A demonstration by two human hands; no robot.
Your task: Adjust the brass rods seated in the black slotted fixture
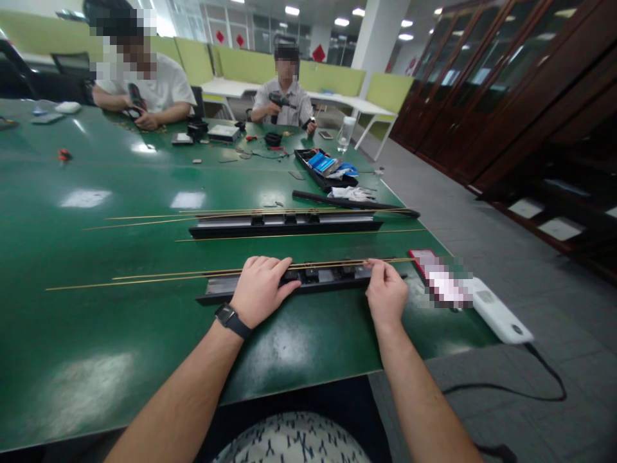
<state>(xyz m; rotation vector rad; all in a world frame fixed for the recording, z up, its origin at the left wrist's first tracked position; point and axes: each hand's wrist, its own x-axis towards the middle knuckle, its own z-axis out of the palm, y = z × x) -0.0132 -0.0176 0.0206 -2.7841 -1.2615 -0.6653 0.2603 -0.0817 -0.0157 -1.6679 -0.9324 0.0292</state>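
Observation:
Near me on the green table lies a long black rail point(222, 289) with a grey channel and dark blocks in it. My left hand point(260, 288) is closed over its left half, fingers bent over the far side and thumb along the near side. Thin brass-coloured rods point(159, 278) run lengthwise over the rail, passing by the left fingers and sticking out well to the left. At the rail's right end my right hand point(388, 297) pinches a rod between thumb and fingertips. The fingertip contact is small and partly hidden.
A second black rail point(289, 229) with rods lies parallel behind. Beyond it are a black strip point(347, 202), gloves point(351, 194) and a black tray point(313, 168). At right, a phone point(427, 263) and a white corded device point(501, 312) near the edge. Two people sit opposite, holding power drills.

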